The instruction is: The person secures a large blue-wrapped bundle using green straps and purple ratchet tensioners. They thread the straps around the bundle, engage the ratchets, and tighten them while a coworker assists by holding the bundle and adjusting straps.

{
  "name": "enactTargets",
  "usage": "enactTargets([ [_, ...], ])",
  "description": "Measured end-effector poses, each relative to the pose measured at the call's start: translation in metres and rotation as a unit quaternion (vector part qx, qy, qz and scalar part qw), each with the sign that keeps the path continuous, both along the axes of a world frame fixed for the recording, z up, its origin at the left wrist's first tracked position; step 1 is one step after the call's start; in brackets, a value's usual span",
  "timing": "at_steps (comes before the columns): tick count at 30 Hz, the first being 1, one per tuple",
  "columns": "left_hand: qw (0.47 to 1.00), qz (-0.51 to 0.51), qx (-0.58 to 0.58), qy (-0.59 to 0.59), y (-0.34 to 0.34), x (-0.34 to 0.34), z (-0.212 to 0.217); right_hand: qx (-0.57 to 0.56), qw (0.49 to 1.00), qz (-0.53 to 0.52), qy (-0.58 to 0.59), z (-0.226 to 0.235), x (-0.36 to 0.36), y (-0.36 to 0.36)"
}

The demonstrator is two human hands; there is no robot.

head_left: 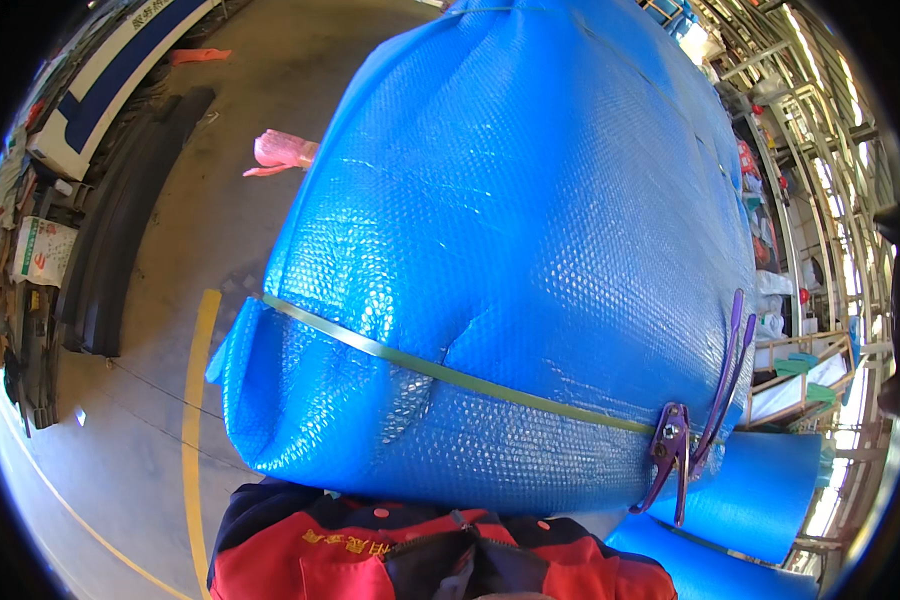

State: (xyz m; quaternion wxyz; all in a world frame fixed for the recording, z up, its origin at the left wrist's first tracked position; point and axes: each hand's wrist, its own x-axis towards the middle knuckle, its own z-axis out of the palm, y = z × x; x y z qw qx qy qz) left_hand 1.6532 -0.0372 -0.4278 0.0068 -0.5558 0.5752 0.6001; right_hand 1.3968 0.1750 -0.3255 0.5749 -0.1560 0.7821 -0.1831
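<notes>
A large bundle wrapped in blue bubble wrap (450, 220) fills the middle, right up against the front of my red and dark jacket (300, 560). Around its near end runs a flat yellow-green packing strap (460, 378), slanting down to the right. A purple strapping tool (672, 440) with two long handles hangs on the strap at the bundle's right side, and no hand is seen on it. Neither of my hands shows; the bundle covers much of the space before me.
Something pink and crumpled (282, 152) juts out past the bundle's left edge. Long dark strips (135, 220) lie on the floor at left, beside a yellow floor line (198, 420). Blue wrap rolls (760, 490) lie at lower right. Metal racks (820, 180) line the right.
</notes>
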Motion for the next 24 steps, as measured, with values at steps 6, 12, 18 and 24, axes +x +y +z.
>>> enactTargets([
  [6, 1.000, -0.031, 0.003, 0.007, -0.002, -0.011, -0.013, 0.011, 1.000, -0.024, 0.005, 0.005, 0.001, 0.015],
  [12, 0.998, -0.057, -0.009, 0.001, 0.005, -0.030, -0.002, 0.012, 0.999, -0.050, 0.000, 0.011, -0.001, 0.048],
  [18, 0.996, -0.083, -0.025, 0.000, 0.034, -0.065, 0.025, -0.002, 0.997, -0.075, -0.009, 0.010, -0.009, 0.094],
  [24, 0.993, -0.108, -0.033, -0.017, 0.083, -0.088, 0.041, -0.010, 0.995, -0.099, -0.031, 0.000, -0.020, 0.144],
])
